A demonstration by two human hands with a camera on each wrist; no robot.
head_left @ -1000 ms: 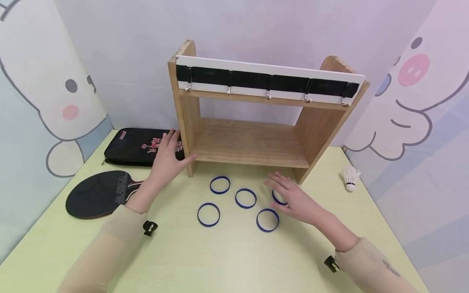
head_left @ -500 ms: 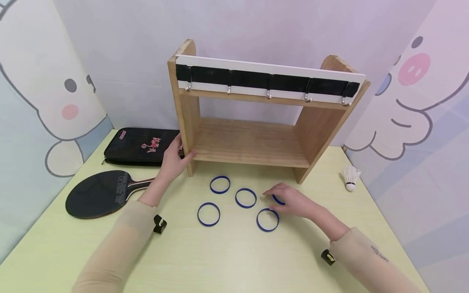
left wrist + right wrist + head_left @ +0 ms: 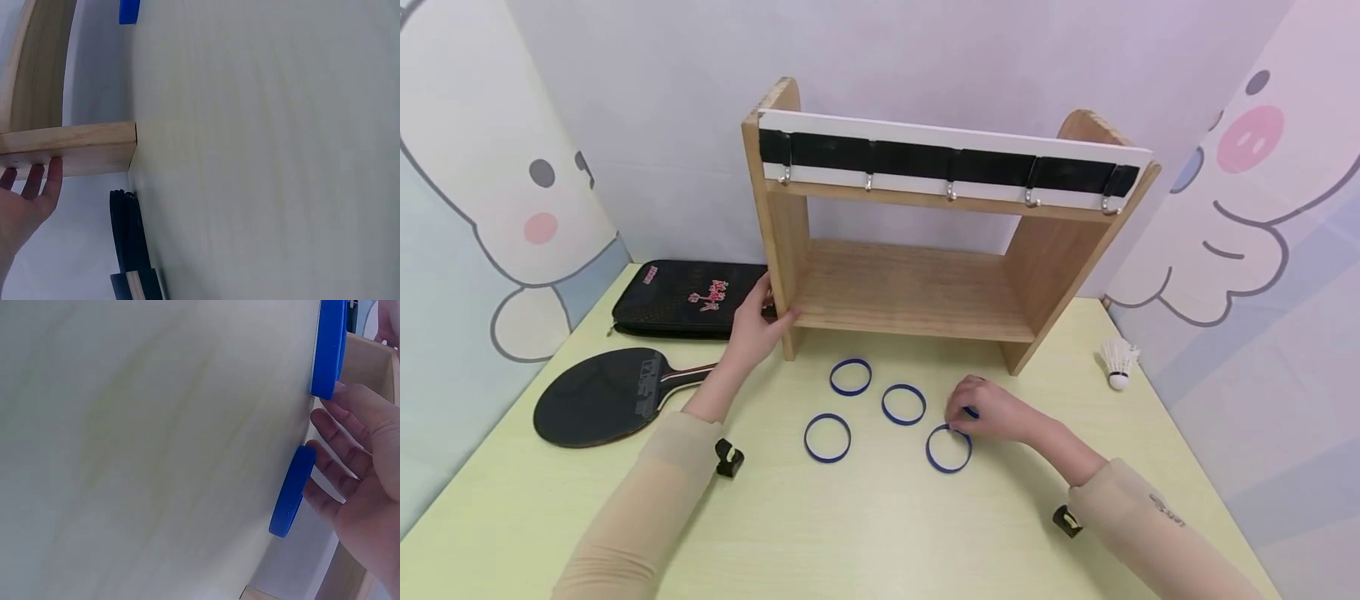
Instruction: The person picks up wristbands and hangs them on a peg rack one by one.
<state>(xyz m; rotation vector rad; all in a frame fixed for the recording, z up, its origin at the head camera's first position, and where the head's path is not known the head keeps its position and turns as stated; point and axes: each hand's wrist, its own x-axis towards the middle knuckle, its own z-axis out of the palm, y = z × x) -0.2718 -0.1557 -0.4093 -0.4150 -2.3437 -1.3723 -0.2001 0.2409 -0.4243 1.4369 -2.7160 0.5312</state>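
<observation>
We see 5 blue rings lying flat on the pale bench, in front of a wooden shelf [image 3: 917, 287]: the rear left ring [image 3: 852, 395], the middle ring [image 3: 904, 423], the front left ring [image 3: 828, 461], the front right ring [image 3: 948, 472] and the far right ring [image 3: 972, 412], which is mostly covered. Our right hand [image 3: 988, 410] is over that covered ring, its fingers bent and the gap to the thumb narrow. The thumb tip is at the near edge of the fingers' work, right by the front right ring's rim; we cannot tell whether any ring is pinched.

Our left hand [image 3: 756, 329] holds the left side panel of the shelf, fingers against its outer face and thumb over its front edge. Along the shelf's top front runs a white board [image 3: 917, 127] with a black strip and 5 metal hooks [image 3: 951, 192].

Left of the shelf, a black case [image 3: 673, 296] lies on the bench [image 3: 865, 533], behind a black paddle [image 3: 598, 398] whose handle points toward our left wrist. A white shuttlecock [image 3: 1118, 363] lies well to the right of the shelf.
</observation>
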